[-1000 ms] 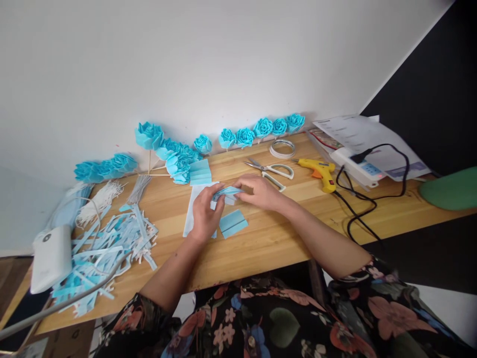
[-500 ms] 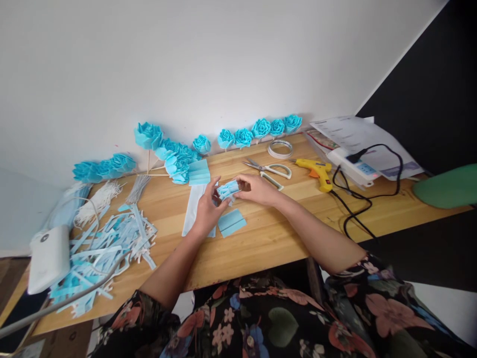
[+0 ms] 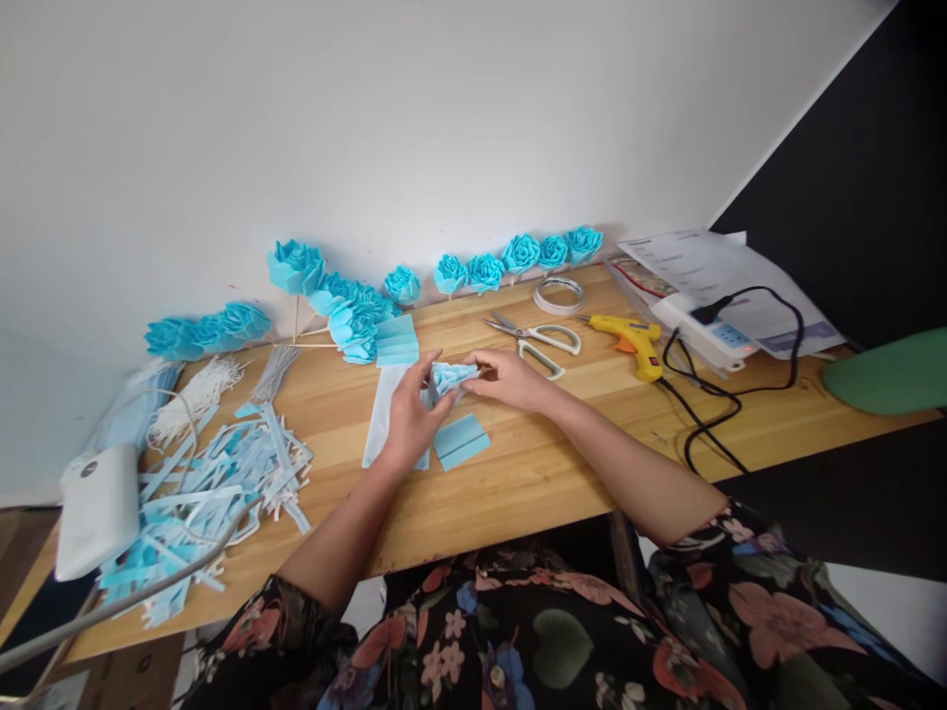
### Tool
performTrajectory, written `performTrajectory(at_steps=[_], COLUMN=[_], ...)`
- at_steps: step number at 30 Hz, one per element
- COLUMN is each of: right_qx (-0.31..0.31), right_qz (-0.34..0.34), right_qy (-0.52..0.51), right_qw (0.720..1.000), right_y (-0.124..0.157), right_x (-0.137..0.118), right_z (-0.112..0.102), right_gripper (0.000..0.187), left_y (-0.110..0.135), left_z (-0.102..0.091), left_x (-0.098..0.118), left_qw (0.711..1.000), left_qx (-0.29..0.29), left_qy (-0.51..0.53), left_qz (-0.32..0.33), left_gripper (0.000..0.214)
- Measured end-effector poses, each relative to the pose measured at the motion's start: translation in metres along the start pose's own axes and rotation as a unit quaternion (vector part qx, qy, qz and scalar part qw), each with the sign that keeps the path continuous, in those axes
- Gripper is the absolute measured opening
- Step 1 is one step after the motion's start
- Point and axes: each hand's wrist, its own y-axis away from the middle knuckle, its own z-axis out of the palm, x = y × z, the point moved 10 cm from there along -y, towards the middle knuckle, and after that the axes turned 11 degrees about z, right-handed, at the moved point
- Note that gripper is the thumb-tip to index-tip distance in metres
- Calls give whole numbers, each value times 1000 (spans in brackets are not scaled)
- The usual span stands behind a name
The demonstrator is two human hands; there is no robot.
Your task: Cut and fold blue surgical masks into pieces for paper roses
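**Pleated blue piece pinched between both hands**

The pleated blue piece (image 3: 451, 376) is a small light-blue strip, gathered into folds and partly curled. It is held just above the counter (image 3: 533, 483), near the counter's middle. The left hand (image 3: 409, 419) closes its fingers on the piece's left end, with the thumb raised beside it. The right hand (image 3: 510, 380) pinches the right end, fingers drawn together. Below the hands lie a white sheet (image 3: 380, 419) and a flat folded blue rectangle (image 3: 461, 441). Further back sit scissors (image 3: 537, 337), a yellow glue gun (image 3: 628, 338) and a tape ring (image 3: 560, 294). Blue paper roses (image 3: 518, 254) line the wall, and cut strips (image 3: 214, 483) are heaped at the left.
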Motion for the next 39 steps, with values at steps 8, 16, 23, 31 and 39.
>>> performTrajectory(at_steps=[8, 16, 23, 31, 39], right_qx=[-11, -10, -6, 3, 39], right_qz=[9, 11, 7, 9, -15], right_qy=[7, 23, 32, 63, 83], right_qw=[1000, 1000, 999, 998, 996], right_y=[-1, -1, -2, -2, 0], right_x=[5, 4, 6, 5, -4], right_z=[2, 3, 3, 2, -3], right_gripper=[18, 24, 24, 26, 16], left_y=[0, 0, 3, 1, 1], left_z=[3, 3, 5, -2, -2], left_x=[-7, -14, -16, -11, -2], left_qw=[999, 998, 998, 999, 998], left_qx=[-19, -26, -22, -4, -2], left_qy=[1, -11, 2, -40, -58], left_qz=[-34, -55, -58, -31, 32], left_gripper=[59, 62, 56, 42, 45])
